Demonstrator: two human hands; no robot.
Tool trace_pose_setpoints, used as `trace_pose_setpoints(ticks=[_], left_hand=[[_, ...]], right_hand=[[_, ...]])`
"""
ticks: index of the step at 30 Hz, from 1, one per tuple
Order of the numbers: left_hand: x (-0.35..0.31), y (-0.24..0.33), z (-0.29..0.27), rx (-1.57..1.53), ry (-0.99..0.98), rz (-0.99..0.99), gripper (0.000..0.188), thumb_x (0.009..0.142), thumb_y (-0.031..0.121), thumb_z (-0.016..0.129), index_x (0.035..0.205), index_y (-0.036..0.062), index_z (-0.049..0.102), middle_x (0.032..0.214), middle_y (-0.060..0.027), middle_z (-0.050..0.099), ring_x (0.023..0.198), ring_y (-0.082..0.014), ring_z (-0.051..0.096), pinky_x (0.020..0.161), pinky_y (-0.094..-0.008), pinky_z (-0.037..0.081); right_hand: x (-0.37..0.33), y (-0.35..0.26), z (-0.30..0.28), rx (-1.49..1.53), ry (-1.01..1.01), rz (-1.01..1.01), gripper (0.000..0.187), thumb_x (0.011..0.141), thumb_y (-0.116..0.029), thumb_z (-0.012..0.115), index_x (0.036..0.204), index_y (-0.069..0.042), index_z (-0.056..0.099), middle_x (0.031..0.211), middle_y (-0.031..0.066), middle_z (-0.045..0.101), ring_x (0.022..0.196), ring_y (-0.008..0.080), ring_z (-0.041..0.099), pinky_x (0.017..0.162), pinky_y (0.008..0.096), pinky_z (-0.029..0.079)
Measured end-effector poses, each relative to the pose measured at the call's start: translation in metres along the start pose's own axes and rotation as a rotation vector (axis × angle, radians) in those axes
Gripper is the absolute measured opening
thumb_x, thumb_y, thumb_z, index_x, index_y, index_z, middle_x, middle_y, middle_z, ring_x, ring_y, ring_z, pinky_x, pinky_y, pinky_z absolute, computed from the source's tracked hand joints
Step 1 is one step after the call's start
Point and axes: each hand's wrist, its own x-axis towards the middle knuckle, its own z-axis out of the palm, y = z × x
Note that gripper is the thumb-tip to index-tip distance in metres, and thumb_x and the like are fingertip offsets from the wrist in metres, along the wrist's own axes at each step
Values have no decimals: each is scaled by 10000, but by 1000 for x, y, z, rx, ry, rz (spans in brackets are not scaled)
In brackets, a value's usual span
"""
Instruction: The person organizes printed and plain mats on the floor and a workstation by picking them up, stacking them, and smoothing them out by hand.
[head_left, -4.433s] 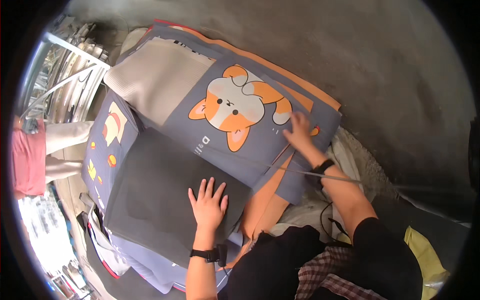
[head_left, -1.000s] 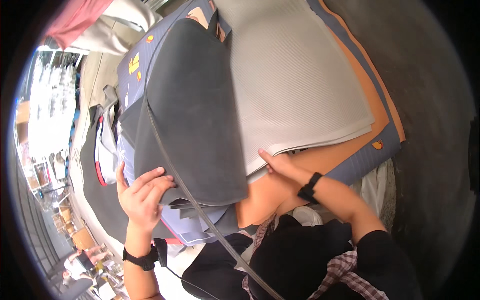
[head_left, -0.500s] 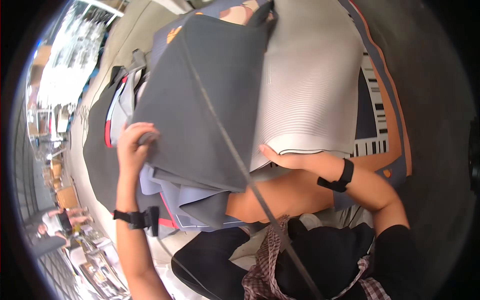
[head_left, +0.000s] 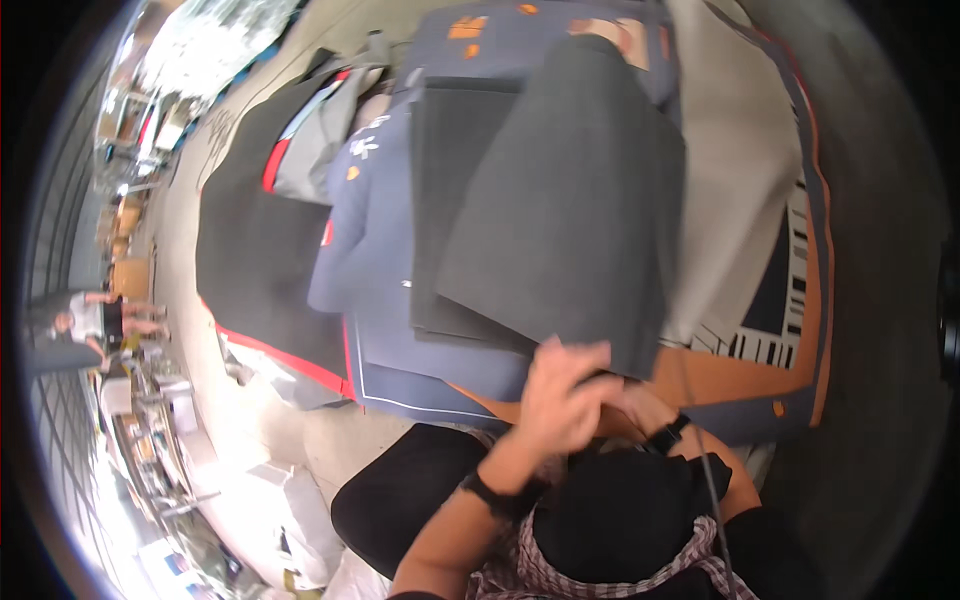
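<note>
Mostly beyond left grip: dark mat

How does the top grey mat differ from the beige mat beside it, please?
The grey mat is dark, the beige mat pale. The grey mat lies left, the beige mat right. The left hand is close to the grey mat but farther from the beige mat. Both upper faces look plain.

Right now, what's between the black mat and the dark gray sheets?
The head view shows blue matting between the black mat and gray sheets.
</note>
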Motion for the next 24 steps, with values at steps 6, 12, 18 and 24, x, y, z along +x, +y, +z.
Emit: trace_pose_setpoints(ticks=[6,12,18,24], left_hand=[[-151,-47,42,-809,-120,-1072,213,786,-13,448,948,39,575,894,-95,603,779,-233,584,699,-315,482],[-145,-124,78,-1930,557,-1164,459,884,258,406,1249,-10,333,1267,-137,411,1141,-285,437,963,-390,369],[-51,-155,-23,-1718,509,-1092,405,839,123,441,1195,-61,383,1226,-188,435,1160,-313,409,989,-376,344],[49,-151,-94,-1294,425,-648,417,640,-96,379,1054,-96,429,1172,-199,461,1075,-266,466,955,-336,341]], right_hand=[[-14,-25,4,-24,45,174,408,910,-284,340,1213,-14,390,1246,155,424,1128,303,435,960,465,359],[16,-77,52,-645,-150,-77,400,907,-302,311,1143,-10,448,1137,132,500,1048,274,491,888,422,410],[89,-139,145,-982,-270,-391,581,897,-369,162,1031,66,523,1015,182,571,957,277,558,862,374,420],[153,-169,274,-1105,-352,-509,717,876,-368,42,963,73,601,942,174,632,866,250,619,777,305,443]])
